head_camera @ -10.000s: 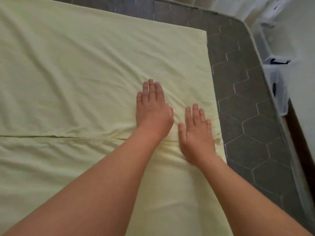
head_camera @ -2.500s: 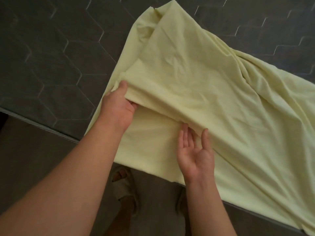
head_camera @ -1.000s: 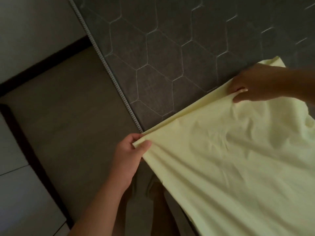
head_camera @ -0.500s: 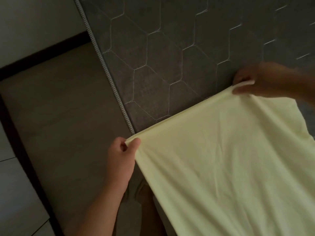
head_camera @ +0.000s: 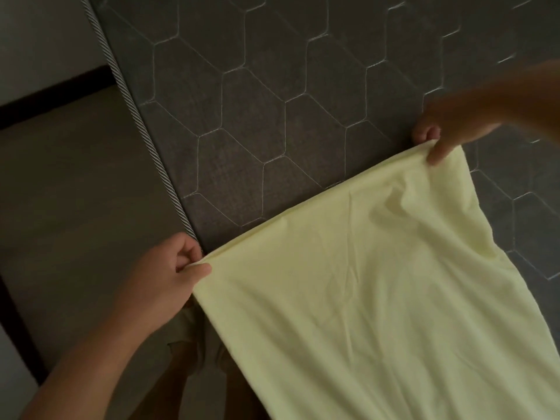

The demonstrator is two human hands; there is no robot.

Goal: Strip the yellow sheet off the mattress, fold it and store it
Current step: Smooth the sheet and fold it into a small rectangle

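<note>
- Change. Against the view half a second earlier, we see the right hand (head_camera: 460,122) carried a little further toward 2 o'clock and the left hand (head_camera: 169,277) drawn slightly toward 7 o'clock, so the top edge of the yellow sheet (head_camera: 378,283) is now pulled straighter between them. Ten seconds earlier the sheet lay flat on the mattress (head_camera: 272,101) under two flat palms; now much of the quilted grey surface is bare.
- Meaning for the task. We judge the stripping to be done or nearly so, and the work to stand within the folding: a narrowed, apparently doubled panel is being stretched by two corners. Storing has not begun.
- State of each grip. The left hand pinches one corner of the sheet between thumb and curled fingers. The right hand, blurred, pinches the opposite corner, its thumb lying over the cloth.
- Sheet relative to the grips. The held edge runs from the left grip at 8 o'clock up to the right grip at 2 o'clock. From that edge the cloth falls away toward 5 o'clock and leaves the picture.
- Position on the bed. The left corner sits just beside the corded mattress edge (head_camera: 145,137), over the floor (head_camera: 75,192); the right corner is over the mattress top.
</note>
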